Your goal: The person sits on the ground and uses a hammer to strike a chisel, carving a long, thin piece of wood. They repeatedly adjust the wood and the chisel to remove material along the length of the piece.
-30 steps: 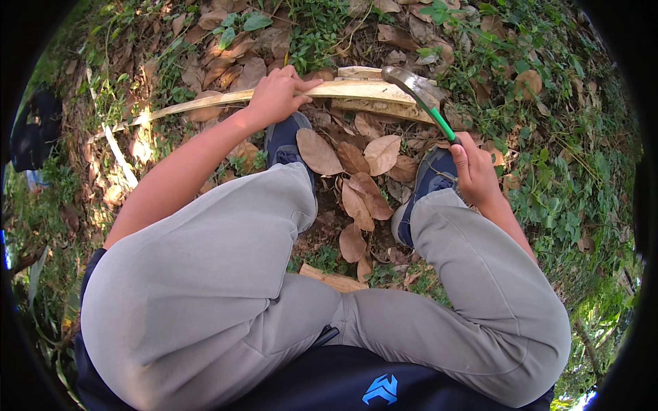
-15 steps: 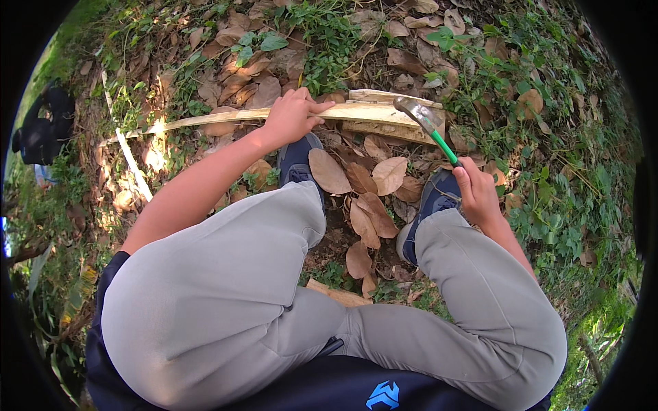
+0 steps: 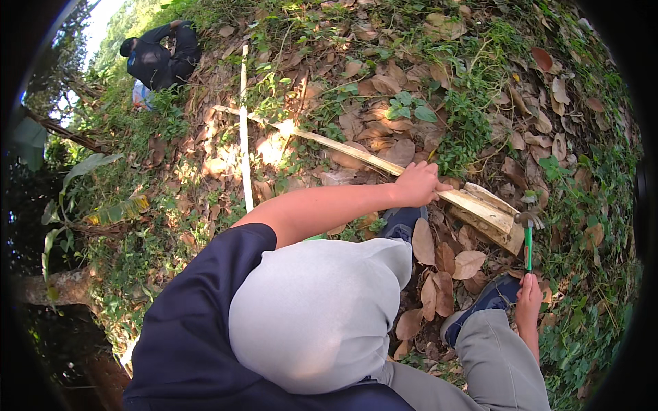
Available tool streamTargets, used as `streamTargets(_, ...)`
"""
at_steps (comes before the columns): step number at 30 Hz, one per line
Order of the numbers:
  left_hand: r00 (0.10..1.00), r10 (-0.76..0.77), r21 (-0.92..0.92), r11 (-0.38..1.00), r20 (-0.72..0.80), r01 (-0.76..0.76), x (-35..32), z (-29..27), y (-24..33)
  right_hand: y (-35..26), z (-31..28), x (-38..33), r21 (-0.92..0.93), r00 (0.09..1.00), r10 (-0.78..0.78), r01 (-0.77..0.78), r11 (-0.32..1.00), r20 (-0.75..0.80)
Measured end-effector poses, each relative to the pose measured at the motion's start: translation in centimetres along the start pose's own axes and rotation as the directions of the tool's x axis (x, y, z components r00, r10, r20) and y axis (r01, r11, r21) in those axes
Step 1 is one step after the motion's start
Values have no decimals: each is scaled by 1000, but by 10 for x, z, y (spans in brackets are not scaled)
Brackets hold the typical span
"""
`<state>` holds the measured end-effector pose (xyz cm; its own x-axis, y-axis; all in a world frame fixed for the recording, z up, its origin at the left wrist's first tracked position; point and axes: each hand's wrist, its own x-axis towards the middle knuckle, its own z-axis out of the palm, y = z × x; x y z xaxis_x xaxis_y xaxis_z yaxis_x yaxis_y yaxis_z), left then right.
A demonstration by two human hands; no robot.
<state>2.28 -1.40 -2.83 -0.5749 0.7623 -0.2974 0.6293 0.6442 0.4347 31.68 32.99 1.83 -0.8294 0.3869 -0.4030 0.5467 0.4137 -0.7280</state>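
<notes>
My left hand [image 3: 418, 183] is closed on a long, pale wooden strip [image 3: 336, 145], which slants from the upper left down to the right. The strip's near end rests over a short stack of rough wood pieces [image 3: 504, 241] lying on the leaves. In my right hand [image 3: 528, 299] is a hammer [image 3: 528, 248] with a green handle, the fingers wrapped round its lower part. Its metal head sits at the right end of the strip and the wood pieces; whether it touches them I cannot tell.
Another pale strip [image 3: 245, 137] lies on the ground to the left, crossing near the held strip's far end. A person in dark clothes [image 3: 164, 58] is at the upper left, beside a plastic bag [image 3: 141, 94]. Dry leaves and green plants cover the ground around my shoes [image 3: 490, 299].
The view has turned left, so the hands and wood appear farther right and the other person shows more fully. My hands keep hold of the strip and the hammer.
</notes>
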Motion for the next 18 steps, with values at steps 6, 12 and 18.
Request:
streamTargets(6, 999, -31, -26, 999, 19, 32, -4, 3, -3, -20, -3, 1, -161, 995, -15, 30, 986, 96)
streamTargets(12, 999, -27, -12, 1000, 19, 27, 2, 11, -6, -21, -5, -1, -179, 996, -37, 51, 983, 80)
streamTargets(18, 999, -31, -12, 999, 25, 31, -4, 0, -2, -29, -16, -2, -180, 976, -196, 210, 961, 95)
